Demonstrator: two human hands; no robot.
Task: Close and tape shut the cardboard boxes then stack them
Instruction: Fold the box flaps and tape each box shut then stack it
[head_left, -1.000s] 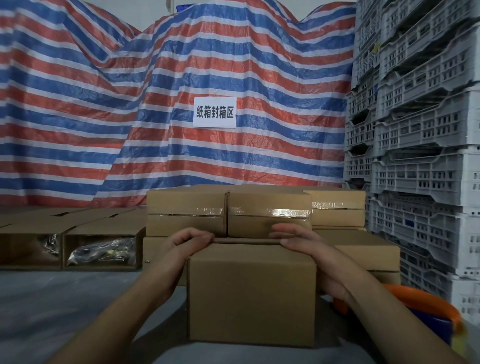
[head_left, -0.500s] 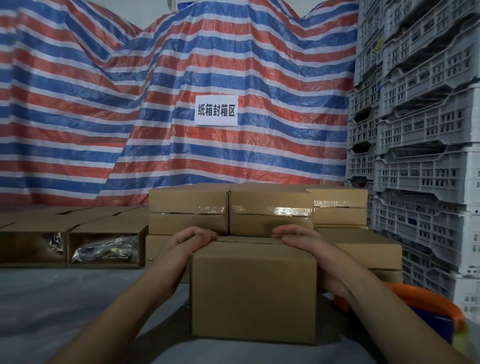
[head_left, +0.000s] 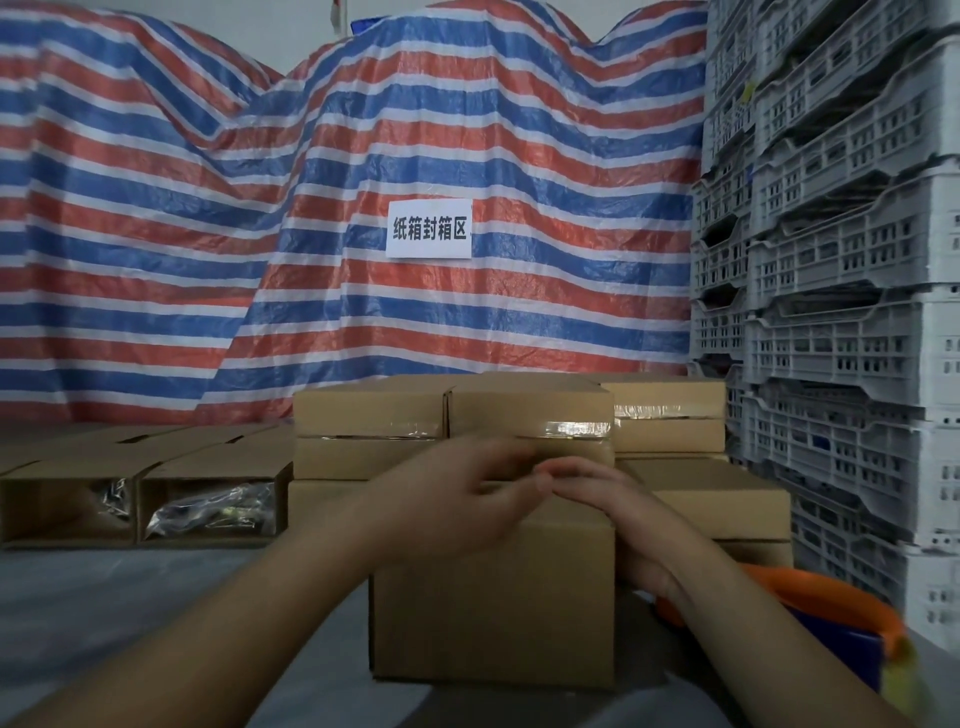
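Brown cardboard fills the lower centre of the head view, where the near box is stood on the grey floor with its front face turned to the camera. The left hand is reached in from the lower left, forearm angled up to the right, and is laid over the box's top edge; it is blurred, so whether its fingers are curled on anything cannot be told. The right hand is brought in from the lower right and is rested on the top right of the same box, fingers stretched flat toward the left hand, fingertips nearly met. Taped boxes are stacked just behind. Open boxes are seen at the left edge, and grey crates are piled at the right.
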